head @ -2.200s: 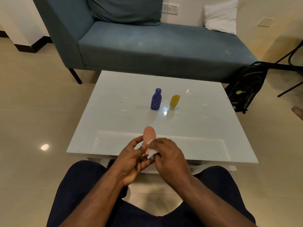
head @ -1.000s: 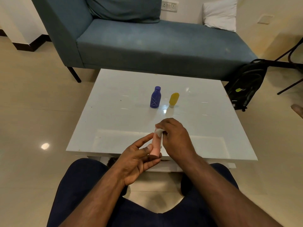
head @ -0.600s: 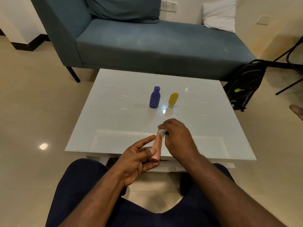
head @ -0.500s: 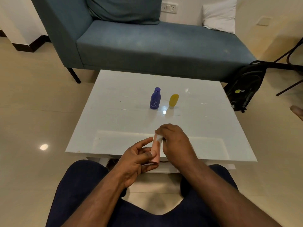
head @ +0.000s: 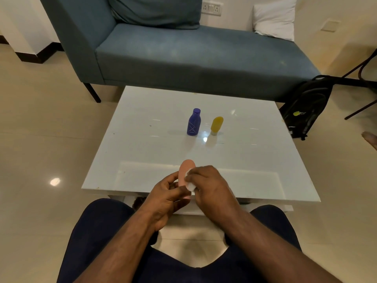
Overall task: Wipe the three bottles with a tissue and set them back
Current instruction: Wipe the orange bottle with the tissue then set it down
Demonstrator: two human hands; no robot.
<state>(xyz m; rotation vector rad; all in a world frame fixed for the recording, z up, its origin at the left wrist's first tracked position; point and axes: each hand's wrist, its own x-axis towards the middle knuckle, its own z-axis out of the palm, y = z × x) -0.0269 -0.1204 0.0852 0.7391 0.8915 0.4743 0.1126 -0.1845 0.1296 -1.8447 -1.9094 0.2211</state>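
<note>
Above the table's (head: pixel 142 180) near edge, the left hand (head: pixel 165 198) closes its grip around a pink bottle (head: pixel 185 170); the right hand (head: pixel 210 186) pinches a white tissue (head: pixel 190 185) against its side. Farther back stand a purple bottle (head: pixel 193 125) and yellow bottle (head: pixel 216 125), just apart.

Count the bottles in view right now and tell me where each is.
3. The purple plastic bottle and the small yellow bottle stand side by side mid-table. The pink bottle is in the left hand, with the right hand pressing a white tissue against it.
</note>
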